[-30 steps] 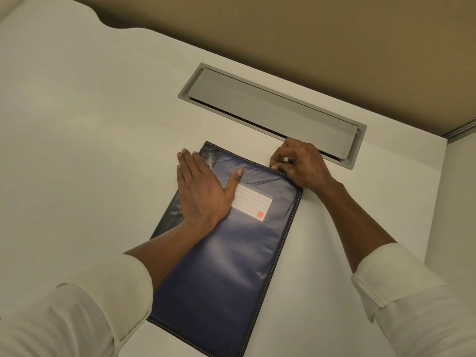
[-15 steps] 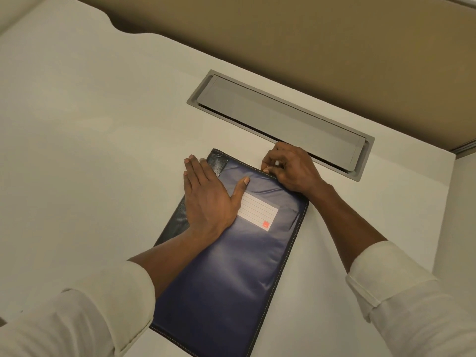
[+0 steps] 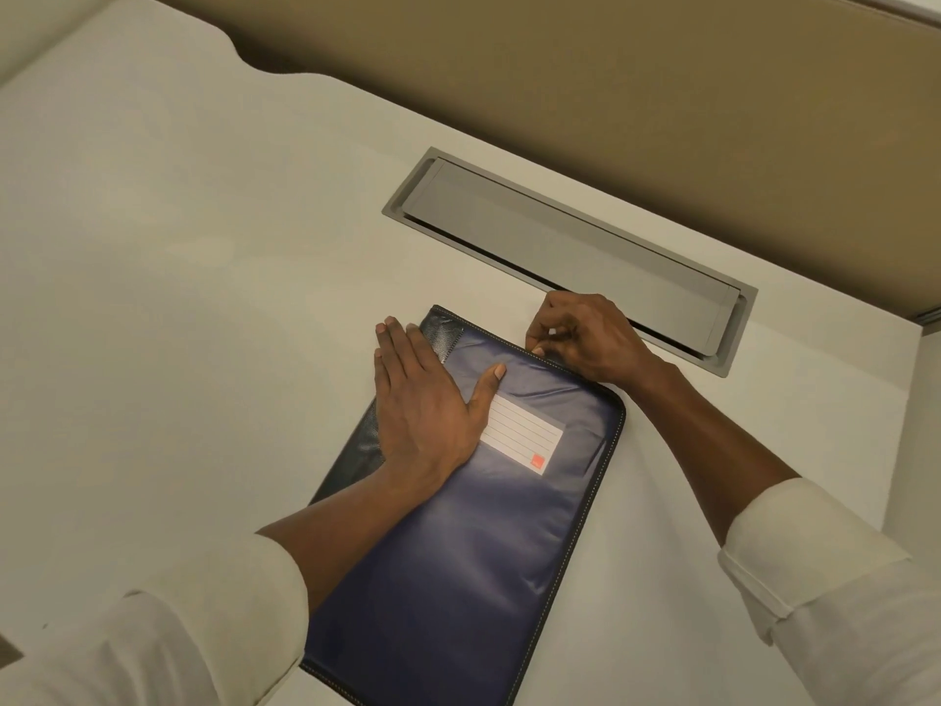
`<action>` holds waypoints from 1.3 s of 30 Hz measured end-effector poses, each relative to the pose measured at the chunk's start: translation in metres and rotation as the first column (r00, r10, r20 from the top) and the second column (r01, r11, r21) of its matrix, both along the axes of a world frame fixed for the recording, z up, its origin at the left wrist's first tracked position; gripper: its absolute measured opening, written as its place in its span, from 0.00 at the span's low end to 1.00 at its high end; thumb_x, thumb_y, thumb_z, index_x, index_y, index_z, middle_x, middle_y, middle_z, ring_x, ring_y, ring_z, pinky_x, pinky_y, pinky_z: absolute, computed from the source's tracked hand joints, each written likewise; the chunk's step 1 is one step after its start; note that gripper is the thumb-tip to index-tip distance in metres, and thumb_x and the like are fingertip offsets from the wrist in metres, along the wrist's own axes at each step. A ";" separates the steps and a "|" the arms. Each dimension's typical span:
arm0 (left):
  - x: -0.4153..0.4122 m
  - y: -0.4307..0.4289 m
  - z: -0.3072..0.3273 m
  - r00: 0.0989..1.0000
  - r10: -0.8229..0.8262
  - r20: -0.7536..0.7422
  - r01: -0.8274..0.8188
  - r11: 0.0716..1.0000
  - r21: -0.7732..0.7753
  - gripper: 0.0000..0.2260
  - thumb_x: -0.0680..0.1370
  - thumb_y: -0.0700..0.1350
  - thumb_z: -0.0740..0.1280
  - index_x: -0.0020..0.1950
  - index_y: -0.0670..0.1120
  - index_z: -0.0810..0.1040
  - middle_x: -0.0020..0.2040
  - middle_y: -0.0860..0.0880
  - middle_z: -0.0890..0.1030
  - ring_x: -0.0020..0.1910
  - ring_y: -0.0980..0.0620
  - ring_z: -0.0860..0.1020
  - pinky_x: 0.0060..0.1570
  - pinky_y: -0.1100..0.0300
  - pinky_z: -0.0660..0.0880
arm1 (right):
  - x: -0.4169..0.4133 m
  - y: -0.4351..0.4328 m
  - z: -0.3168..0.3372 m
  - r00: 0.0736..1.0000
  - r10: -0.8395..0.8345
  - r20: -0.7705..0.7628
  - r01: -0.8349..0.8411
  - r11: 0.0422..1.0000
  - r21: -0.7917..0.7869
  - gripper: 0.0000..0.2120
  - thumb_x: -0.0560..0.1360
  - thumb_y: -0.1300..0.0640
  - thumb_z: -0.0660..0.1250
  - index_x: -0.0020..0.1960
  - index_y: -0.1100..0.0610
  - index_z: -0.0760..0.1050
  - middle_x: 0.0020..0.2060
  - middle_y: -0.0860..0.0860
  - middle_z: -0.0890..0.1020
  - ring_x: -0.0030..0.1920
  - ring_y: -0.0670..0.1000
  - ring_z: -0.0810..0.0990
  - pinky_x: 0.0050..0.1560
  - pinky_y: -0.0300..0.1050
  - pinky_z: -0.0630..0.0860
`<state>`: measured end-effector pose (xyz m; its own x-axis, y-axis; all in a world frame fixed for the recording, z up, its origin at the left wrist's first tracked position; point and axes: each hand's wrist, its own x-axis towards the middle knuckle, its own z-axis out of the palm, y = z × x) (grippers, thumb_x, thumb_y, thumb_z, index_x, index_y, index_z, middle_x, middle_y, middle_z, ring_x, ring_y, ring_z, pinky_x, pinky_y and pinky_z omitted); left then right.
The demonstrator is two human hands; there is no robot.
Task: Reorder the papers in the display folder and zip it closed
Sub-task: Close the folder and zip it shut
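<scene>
We see the display folder (image 3: pixel 473 542) lying flat on the desk (image 3: pixel 178 323), closed, long axis running diag. from near-centre bottom up toward the cable hatch. Cover is navy, smooth w/ a soft sheen, slightly padded look, faint creases. Corners rounded. A dark zip track w/ pale stitching runs along the far edge and down the right edge. Spine strip (image 3: pixel 443 333) on the left side is darker, grained, leather-like texture. White ruled label (image 3: pixel 524 435) w/ small orange square sits on the cover, rectangular, partly under the thumb base.

Left hand (image 3: pixel 422 415): palm down, flat on the folder's upper left, fingers straight and together, tips reaching past the far left corner onto/over the desk; thumb splayed to the right, just above the label. Nothing gripped, just pressing flat.

Right hand (image 3: pixel 585 338): at the far edge of the folder, approx. mid-way along it, fingers curled in w/ thumb and forefinger tips pinched together right at the zip line. Presumably the zip pull is in the pinch, but it is too small/hidden; we cannot tell for sure.

Both forearms bare, off-white sleeves (image 3: pixel 814 563) rolled to cuffs.

Desk: matte off-white laminate, wavy far edge. Cable hatch (image 3: pixel 560 242): long grey rectangular flap in a metal-look frame w/ rounded corners, recessed into the desk, just beyond the right hand. Tan panel (image 3: pixel 611 94) behind the desk, fabric-like.
</scene>
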<state>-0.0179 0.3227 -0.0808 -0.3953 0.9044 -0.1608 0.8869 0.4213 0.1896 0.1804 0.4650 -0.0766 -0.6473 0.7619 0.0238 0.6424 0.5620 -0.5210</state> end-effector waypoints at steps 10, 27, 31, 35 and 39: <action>-0.005 0.003 0.010 0.995 0.032 0.094 -0.032 0.999 0.003 0.55 0.76 0.81 0.52 0.87 0.40 0.46 0.87 0.41 0.46 0.86 0.43 0.46 0.83 0.49 0.49 | -0.039 0.002 -0.001 0.999 0.050 0.018 -0.052 0.995 0.082 0.05 0.77 0.57 0.74 0.49 0.48 0.81 0.46 0.45 0.79 0.44 0.49 0.77 0.41 0.50 0.77; -0.009 0.006 0.020 0.992 0.035 0.123 -0.029 0.998 -0.047 0.57 0.74 0.82 0.53 0.87 0.42 0.45 0.87 0.42 0.44 0.86 0.44 0.45 0.83 0.49 0.52 | -0.095 0.013 -0.004 1.000 0.007 -0.007 -0.006 0.991 0.132 0.02 0.78 0.56 0.73 0.49 0.50 0.81 0.45 0.46 0.78 0.42 0.51 0.79 0.37 0.46 0.73; -0.009 0.006 0.019 0.993 0.017 0.119 -0.009 0.997 -0.075 0.56 0.74 0.81 0.51 0.87 0.42 0.42 0.87 0.41 0.41 0.86 0.43 0.43 0.83 0.50 0.48 | -0.105 0.017 -0.006 1.000 0.008 -0.019 -0.005 0.992 0.124 0.03 0.77 0.56 0.73 0.49 0.49 0.82 0.44 0.43 0.75 0.42 0.48 0.77 0.39 0.45 0.73; -0.009 0.007 0.016 0.992 0.019 0.126 -0.009 0.997 -0.083 0.57 0.73 0.82 0.48 0.86 0.43 0.39 0.87 0.41 0.40 0.86 0.43 0.43 0.81 0.51 0.44 | -0.113 0.021 -0.006 1.000 0.013 -0.015 -0.011 0.991 0.131 0.03 0.77 0.56 0.74 0.48 0.49 0.82 0.43 0.41 0.74 0.41 0.45 0.74 0.38 0.45 0.74; -0.010 0.007 0.010 0.993 0.017 0.115 -0.009 0.998 -0.069 0.59 0.67 0.83 0.39 0.86 0.43 0.38 0.87 0.41 0.40 0.86 0.41 0.44 0.77 0.52 0.40 | -0.116 0.023 -0.007 1.000 0.007 -0.010 -0.006 0.993 0.121 0.03 0.77 0.56 0.75 0.49 0.49 0.82 0.44 0.44 0.76 0.41 0.45 0.74 0.39 0.46 0.76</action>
<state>-0.0277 0.3298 -0.0703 -0.3823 0.8846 -0.2670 0.8551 0.4482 0.2607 0.0639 0.4881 -0.0834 -0.6515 0.7488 0.1218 0.6335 0.6254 -0.4556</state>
